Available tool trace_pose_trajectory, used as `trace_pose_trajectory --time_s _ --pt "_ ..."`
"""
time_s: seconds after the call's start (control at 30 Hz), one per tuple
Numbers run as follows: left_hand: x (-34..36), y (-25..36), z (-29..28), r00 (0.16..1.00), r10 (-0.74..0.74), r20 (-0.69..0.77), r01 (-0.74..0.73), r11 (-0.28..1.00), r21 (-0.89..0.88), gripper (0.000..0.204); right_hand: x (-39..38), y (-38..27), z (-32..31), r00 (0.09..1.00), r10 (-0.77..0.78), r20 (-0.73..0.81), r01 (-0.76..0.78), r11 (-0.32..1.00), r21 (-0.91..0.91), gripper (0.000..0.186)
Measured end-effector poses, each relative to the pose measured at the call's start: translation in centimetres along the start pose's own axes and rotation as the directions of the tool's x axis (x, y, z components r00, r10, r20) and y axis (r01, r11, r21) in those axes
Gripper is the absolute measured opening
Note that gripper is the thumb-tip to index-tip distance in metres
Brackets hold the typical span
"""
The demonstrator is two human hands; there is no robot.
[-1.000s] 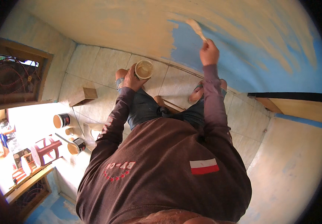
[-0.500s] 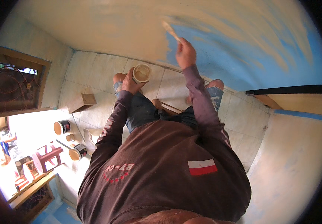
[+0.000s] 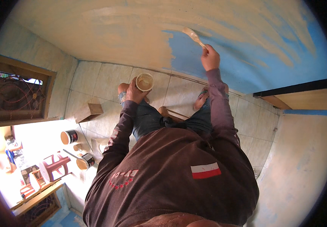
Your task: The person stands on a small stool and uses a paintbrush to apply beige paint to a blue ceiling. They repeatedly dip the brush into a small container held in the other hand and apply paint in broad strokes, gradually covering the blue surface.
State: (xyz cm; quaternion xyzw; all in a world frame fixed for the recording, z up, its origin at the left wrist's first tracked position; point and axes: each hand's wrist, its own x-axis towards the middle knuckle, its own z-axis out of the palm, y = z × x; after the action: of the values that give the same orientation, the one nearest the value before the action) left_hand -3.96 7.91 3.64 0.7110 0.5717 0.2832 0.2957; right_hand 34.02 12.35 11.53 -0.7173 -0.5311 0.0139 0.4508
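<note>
Head view: right fingers (image 3: pixel 207 50) are gripping a paintbrush (image 3: pixel 195 38), its bristles (image 3: pixel 188 31) pointing toward ten o'clock; left fingers (image 3: pixel 135 84) are clasping a paint tub (image 3: pixel 145 82).

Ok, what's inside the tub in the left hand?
Inside the tub, held in the left hand, is beige paint-like material. It covers the tub's bottom, so its depth cannot be seen.

Glare bleaches the doorway (image 3: pixel 38 132) left of the left hand (image 3: pixel 134 93). Soft shadow dims the wall (image 3: pixel 233 56) beside the right hand (image 3: pixel 210 58). Outer edges bow strongly.
</note>
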Motion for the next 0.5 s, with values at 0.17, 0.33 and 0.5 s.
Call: trace_pose_trajectory --time_s 0.17,0.33,0.5 --pt "0.2 -0.8 0.7 0.999 0.025 -0.022 -0.025 1.0 0.001 0.082 -2.6 0.3 -3.4 0.999 0.044 -0.011 -0.045 0.994 -0.103 0.017" --pt "0.6 -0.3 0.4 0.998 0.055 -0.022 -0.055 0.998 -0.036 0.079 -3.6 -4.0 1.7 0.99 -0.122 0.066 0.119 0.992 0.043 0.016" --pt "0.9 -0.5 0.7 1.0 0.004 0.013 -0.004 1.0 0.009 0.09 -0.4 -8.6 8.4 0.966 -0.219 0.134 0.212 0.975 0.067 0.017"
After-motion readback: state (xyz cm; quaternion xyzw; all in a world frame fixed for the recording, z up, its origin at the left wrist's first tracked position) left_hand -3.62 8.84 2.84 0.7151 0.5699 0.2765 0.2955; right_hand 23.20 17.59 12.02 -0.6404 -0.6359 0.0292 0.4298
